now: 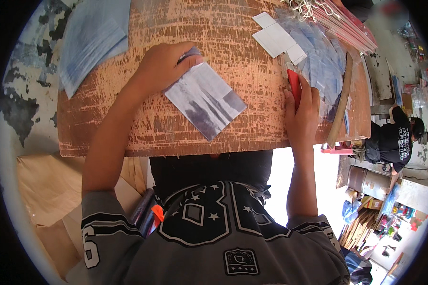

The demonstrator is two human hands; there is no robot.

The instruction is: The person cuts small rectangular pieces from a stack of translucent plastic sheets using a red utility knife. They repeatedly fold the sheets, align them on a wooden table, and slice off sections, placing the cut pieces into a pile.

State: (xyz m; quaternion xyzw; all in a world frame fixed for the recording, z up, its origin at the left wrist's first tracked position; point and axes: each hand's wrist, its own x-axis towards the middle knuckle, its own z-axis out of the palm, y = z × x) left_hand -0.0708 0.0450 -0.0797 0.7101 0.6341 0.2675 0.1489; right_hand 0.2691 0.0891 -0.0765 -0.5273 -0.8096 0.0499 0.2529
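A stack of glossy, clear plastic sheets (207,99) lies at an angle on the worn wooden table (252,123) in front of me. My left hand (169,64) grips its far left corner, thumb on top and fingers curled at the edge. To the right, my right hand (303,107) is closed around a slim red-handled tool (294,85) that looks like a cutter knife, its tip pointing away from me. This tool is apart from the sheets. Beyond its tip lies an unfolded white card box (278,38).
Bluish clear plastic sheets (92,42) are piled at the far left, with more loose plastic (318,57) at the right. A curved wooden strip (341,102) lies along the right edge. Pink strips with white cords (337,21) sit at the back. Another person (390,142) works off to the right.
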